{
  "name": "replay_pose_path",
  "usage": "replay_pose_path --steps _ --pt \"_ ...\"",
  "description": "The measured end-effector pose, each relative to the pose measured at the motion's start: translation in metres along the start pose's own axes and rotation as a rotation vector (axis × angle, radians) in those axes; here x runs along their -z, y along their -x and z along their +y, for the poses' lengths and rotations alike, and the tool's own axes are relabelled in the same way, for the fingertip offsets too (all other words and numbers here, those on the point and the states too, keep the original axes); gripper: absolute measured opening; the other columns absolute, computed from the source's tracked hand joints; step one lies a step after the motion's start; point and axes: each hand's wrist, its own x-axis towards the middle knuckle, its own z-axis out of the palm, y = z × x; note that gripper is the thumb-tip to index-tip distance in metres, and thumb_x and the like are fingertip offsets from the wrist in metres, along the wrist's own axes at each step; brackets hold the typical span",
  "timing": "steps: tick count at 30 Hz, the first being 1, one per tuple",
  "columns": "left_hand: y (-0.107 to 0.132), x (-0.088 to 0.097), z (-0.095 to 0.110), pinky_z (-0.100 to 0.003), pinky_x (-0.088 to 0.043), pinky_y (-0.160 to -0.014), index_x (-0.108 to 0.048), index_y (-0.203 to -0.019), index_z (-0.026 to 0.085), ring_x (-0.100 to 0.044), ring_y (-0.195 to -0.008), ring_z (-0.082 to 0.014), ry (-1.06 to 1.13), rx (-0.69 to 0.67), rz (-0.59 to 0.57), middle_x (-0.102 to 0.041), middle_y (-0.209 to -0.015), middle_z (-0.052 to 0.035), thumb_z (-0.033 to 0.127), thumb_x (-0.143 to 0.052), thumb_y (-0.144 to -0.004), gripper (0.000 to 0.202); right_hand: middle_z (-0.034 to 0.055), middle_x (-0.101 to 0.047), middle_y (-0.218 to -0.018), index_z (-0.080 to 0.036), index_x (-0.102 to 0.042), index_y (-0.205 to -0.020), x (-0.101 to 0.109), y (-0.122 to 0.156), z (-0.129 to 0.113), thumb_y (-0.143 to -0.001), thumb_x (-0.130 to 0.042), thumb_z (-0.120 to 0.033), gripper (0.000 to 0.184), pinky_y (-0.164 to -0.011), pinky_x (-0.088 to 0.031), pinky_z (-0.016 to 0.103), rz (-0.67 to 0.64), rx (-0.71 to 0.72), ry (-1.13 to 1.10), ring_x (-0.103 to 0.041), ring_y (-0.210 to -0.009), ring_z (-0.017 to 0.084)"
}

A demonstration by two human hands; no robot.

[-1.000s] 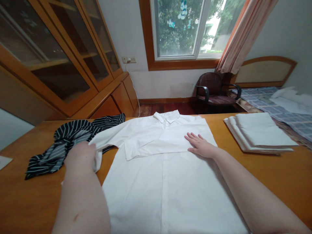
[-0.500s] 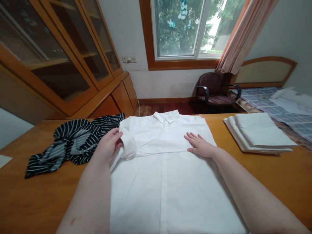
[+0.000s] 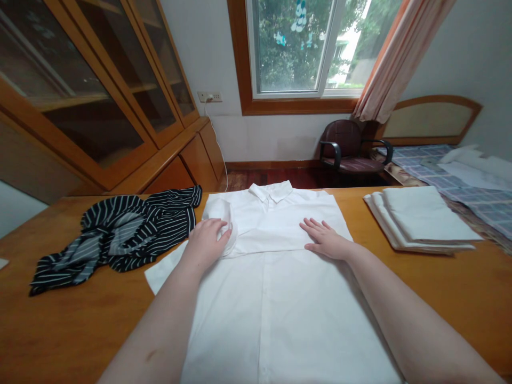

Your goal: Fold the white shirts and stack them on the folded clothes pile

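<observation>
A white collared shirt (image 3: 236, 314) lies spread on the wooden table, its collar (image 3: 272, 192) at the far end and its button placket running down the middle. One sleeve is laid across the chest just below the collar. My left hand (image 3: 208, 241) is at the shirt's left side, fingers curled on a raised, bunched part of the sleeve (image 3: 221, 213); the fingertips are partly hidden by the cloth. On the right side of the chest, my right hand (image 3: 326, 239) rests flat with its fingers spread, pressing on the fabric.
A black-and-white striped garment (image 3: 136, 229) lies crumpled to the left on the table (image 3: 80, 330). Folded white cloths (image 3: 420, 218) are stacked at the right. Beyond stand a glass-doored cabinet (image 3: 168, 165), an office chair (image 3: 346, 144) and a bed (image 3: 444, 170).
My left hand has moved to the right and inward with the sleeve fabric. A white shirt corner now shows out on the left. My right hand stays in place.
</observation>
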Motion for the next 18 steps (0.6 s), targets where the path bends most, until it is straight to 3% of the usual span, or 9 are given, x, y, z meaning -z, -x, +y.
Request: replay_pose_path --steps 3,5,8,11,13,15,16,18 --pt "0.003 0.0 0.0 -0.046 -0.03 -0.105 -0.065 -0.104 0.02 -0.042 -0.125 -0.03 -0.021 -0.135 -0.141 -0.057 -0.127 -0.0084 0.049 -0.047 -0.083 0.04 0.0072 -0.013 -0.154 -0.024 -0.017 -0.149 0.0 0.0 0.001 -0.087 -0.035 -0.059 0.073 -0.113 -0.011 0.048 -0.004 0.003 0.001 -0.008 -0.141 0.025" --pt "0.004 0.002 0.001 -0.047 -0.027 -0.106 -0.066 -0.099 0.021 -0.038 -0.128 -0.0309 -0.03 -0.216 -0.17 -0.055 -0.131 -0.007 0.048 -0.052 -0.08 0.036 0.0071 -0.012 -0.154 -0.024 -0.017 -0.149 -0.001 0.0 0.001 -0.087 -0.034 -0.059 0.073 -0.113 -0.01 0.047 -0.009 0.002 0.001 -0.007 -0.141 0.024" --pt "0.005 0.009 0.006 -0.044 -0.034 -0.1 -0.066 -0.082 0.02 -0.05 -0.114 -0.0284 -0.031 -0.192 -0.068 -0.063 -0.115 -0.0076 0.041 -0.051 -0.082 0.026 0.007 -0.011 -0.154 -0.024 -0.017 -0.149 -0.001 0.0 0.001 -0.087 -0.035 -0.059 0.073 -0.113 -0.011 0.048 -0.01 0.0 0.003 -0.007 -0.141 0.025" --pt "0.005 0.018 0.009 -0.038 -0.044 -0.081 -0.061 -0.071 0.019 -0.059 -0.085 -0.0235 0.068 0.018 0.123 -0.066 -0.082 -0.0074 0.041 -0.048 -0.083 0.028 0.0072 -0.012 -0.154 -0.024 -0.018 -0.148 -0.001 0.0 0.001 -0.087 -0.036 -0.059 0.073 -0.113 -0.011 0.048 -0.002 0.0 0.006 -0.008 -0.141 0.025" --pt "0.004 0.021 0.011 -0.035 -0.047 -0.075 -0.062 -0.08 0.019 -0.06 -0.079 -0.0219 0.284 0.207 0.282 -0.064 -0.078 -0.0054 0.043 -0.049 -0.082 0.027 0.0071 -0.013 -0.154 -0.025 -0.018 -0.148 -0.001 0.0 0.0 -0.087 -0.036 -0.059 0.072 -0.113 -0.011 0.049 0.006 0.002 0.007 -0.009 -0.141 0.026" --pt "0.003 0.021 0.012 -0.033 -0.049 -0.073 -0.061 -0.096 0.02 -0.062 -0.083 -0.021 0.647 0.358 0.38 -0.066 -0.087 -0.0047 0.045 -0.05 -0.081 0.031 0.007 -0.014 -0.154 -0.026 -0.019 -0.148 0.0 0.0 0.0 -0.087 -0.036 -0.058 0.071 -0.113 -0.011 0.049 0.01 0.0 0.006 -0.009 -0.141 0.026" --pt "0.003 0.021 0.014 -0.033 -0.05 -0.074 -0.059 -0.103 0.02 -0.062 -0.085 -0.0207 0.841 0.404 0.379 -0.067 -0.092 -0.0048 0.045 -0.051 -0.081 0.034 0.0071 -0.014 -0.154 -0.025 -0.019 -0.148 0.001 0.0 -0.001 -0.087 -0.036 -0.058 0.071 -0.113 -0.011 0.049 0.009 -0.003 0.005 -0.009 -0.141 0.026" --pt "0.003 0.021 0.017 -0.034 -0.052 -0.074 -0.056 -0.113 0.021 -0.063 -0.089 -0.0207 1.157 0.434 0.243 -0.066 -0.102 -0.0064 0.045 -0.053 -0.08 0.04 0.0072 -0.013 -0.154 -0.024 -0.019 -0.148 0.001 0.001 -0.001 -0.088 -0.036 -0.058 0.071 -0.113 -0.011 0.048 0.001 -0.01 0.006 -0.009 -0.141 0.025"
